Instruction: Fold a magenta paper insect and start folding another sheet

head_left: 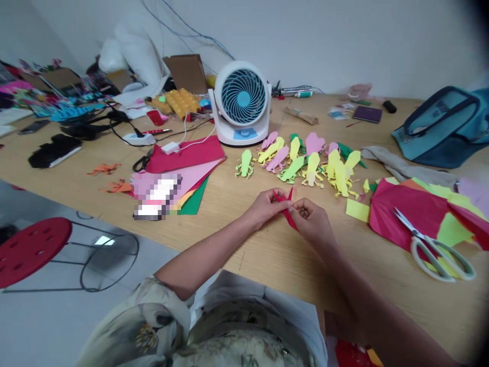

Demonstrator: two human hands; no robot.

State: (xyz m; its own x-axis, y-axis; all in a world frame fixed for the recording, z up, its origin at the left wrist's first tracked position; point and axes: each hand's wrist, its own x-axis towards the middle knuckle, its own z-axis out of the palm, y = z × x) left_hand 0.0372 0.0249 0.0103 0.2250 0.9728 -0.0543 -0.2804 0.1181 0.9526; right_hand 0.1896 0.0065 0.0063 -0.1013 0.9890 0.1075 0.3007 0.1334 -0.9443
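Observation:
Over the front part of the table, my left hand point(267, 206) and my right hand point(310, 216) meet on a small red folded paper piece point(289, 218). Its narrow points stick up between my fingers, and another part hangs below them. Thumb and fingers of both hands are pinched on it; my fingers hide its middle. Just beyond my hands lie several folded paper figures with thin legs, among them a light green one point(244, 164), a yellow one point(338, 173) and a pink one point(315, 144).
A white fan point(244, 97) stands behind the figures. Scissors point(431, 250) rest on red paper point(405, 209) at right, near a blue bag point(445, 127). Coloured sheets point(196, 196), a pixelated phone-like object point(158, 198) and orange figures point(118, 186) lie left. A red stool point(36, 247) stands beside the table.

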